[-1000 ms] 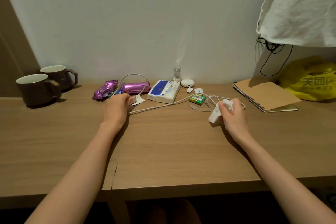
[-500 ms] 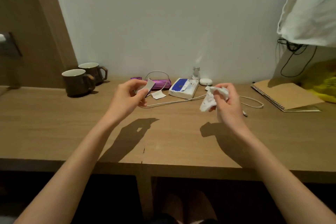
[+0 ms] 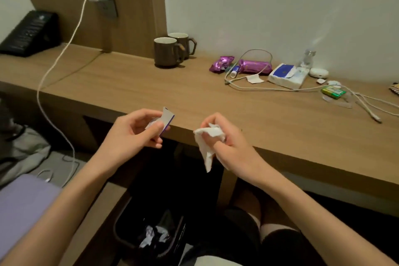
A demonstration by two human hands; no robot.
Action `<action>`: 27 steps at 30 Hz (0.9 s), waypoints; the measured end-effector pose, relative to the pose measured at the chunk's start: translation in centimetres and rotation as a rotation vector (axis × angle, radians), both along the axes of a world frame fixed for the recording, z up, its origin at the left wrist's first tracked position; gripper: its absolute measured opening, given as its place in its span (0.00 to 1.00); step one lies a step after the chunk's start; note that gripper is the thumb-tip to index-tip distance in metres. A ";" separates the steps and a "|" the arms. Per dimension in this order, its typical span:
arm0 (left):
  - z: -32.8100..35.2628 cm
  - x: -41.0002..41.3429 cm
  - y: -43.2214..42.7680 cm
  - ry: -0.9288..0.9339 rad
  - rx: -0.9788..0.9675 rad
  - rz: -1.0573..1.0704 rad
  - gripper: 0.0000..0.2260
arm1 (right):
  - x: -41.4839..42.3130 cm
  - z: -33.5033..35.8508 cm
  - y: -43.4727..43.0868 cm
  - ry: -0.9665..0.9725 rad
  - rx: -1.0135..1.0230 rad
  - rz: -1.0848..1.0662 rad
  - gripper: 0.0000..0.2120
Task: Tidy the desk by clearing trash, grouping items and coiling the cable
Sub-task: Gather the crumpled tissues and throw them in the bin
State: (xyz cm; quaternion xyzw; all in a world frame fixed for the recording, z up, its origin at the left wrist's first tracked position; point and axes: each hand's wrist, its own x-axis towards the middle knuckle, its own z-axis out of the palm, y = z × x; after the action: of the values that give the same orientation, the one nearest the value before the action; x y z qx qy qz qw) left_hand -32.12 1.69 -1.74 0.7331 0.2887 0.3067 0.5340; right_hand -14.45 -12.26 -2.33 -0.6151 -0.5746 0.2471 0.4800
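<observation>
Both hands hold trash off the surface (image 3: 151, 84). Left hand (image 3: 131, 130) — grip closed on paper scrap (image 3: 167, 120). Right hand (image 3: 228, 140) — grip closed on crumpled tissue (image 3: 208, 140).

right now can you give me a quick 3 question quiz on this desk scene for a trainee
1. True or false: the right hand holds a crumpled white tissue.
2. What does the left hand hold? A) a mug B) a small paper scrap C) the cable
3. Fill in: below the hands, under the desk, stands a black ____ with trash already in it.

Key: 1 true; 2 B; 3 bin
</observation>
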 end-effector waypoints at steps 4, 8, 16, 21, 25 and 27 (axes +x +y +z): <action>-4.1 -4.4 1.1 0.095 -0.069 -0.047 0.08 | -3.1 -4.2 1.8 -0.057 -0.143 0.150 0.06; -10.6 -6.6 3.6 0.249 -0.179 -0.043 0.07 | -4.1 -9.5 4.5 -0.056 -0.319 0.176 0.04; -24.8 -5.7 7.6 0.464 -0.450 0.084 0.13 | -4.5 -21.5 9.8 0.084 -0.611 0.006 0.06; -32.0 -4.9 8.8 0.564 -0.582 0.160 0.17 | -5.1 -27.3 12.1 0.140 -0.842 -0.057 0.03; -35.3 -4.5 8.4 0.632 -0.669 0.201 0.22 | -6.0 -31.1 12.9 0.267 -0.936 -0.192 0.07; -35.6 -3.9 8.0 0.638 -0.697 0.185 0.26 | -6.4 -32.4 13.3 0.332 -0.930 -0.202 0.11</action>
State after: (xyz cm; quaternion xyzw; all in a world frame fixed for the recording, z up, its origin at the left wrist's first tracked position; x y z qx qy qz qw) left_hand -36.02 9.69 -37.30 0.5395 0.5876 -0.0025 0.6031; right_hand -20.85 0.99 -34.68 -0.7686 -0.2572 0.5240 0.2617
